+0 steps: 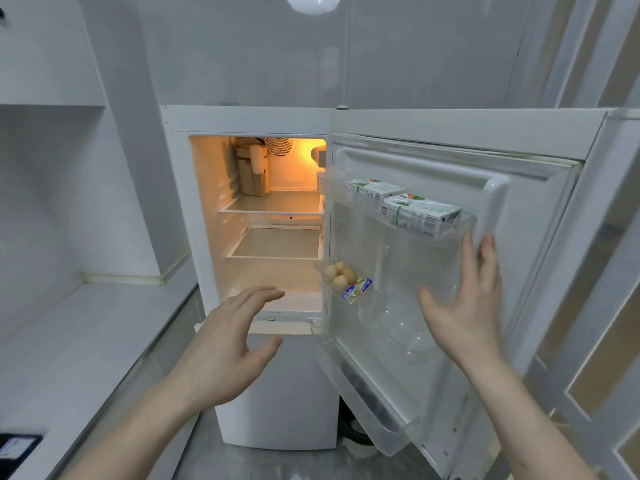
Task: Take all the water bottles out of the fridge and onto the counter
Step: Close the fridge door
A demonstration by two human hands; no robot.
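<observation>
Your fridge [249,237] door [433,341] stands open; both your left hand [228,344] and right hand [467,303] are spread and hold nothing. No water bottle is plainly visible, so search the shelves and door racks next, then carry any to the tabletop [69,341].

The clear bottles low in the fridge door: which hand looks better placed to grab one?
Probably the right hand: it is open right beside the clear bottles, while the left hand hovers before the fridge's shelves.

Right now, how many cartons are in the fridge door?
2, both in the top door shelf: one carton nearer the fridge, the other carton nearer the door's outer edge. More may be hidden behind.
</observation>
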